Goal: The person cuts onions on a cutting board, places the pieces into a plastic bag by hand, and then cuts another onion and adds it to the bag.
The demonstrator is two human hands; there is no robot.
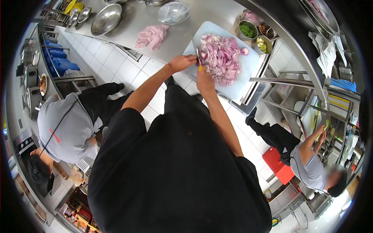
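My right hand [205, 80] is closed round the yellow handle of a knife [200, 68] at the left side of a white cutting board [208, 28]. Close beside the blade, the fingers of my left hand [184, 63] are pinched together; what lies between them is too small to make out. A large heap of sliced purple shallots [221, 58] covers the middle of the board, just past both hands. One rounder shallot piece [244, 51] sits apart at the heap's right side.
A pink cloth [152, 37], a plastic-wrapped bowl [173, 13] and a steel bowl [106, 19] rest on the steel counter. Metal cups of green vegetables [248, 30] stand right of the board. Co-workers stand behind me, one left [70, 126], one right [311, 163].
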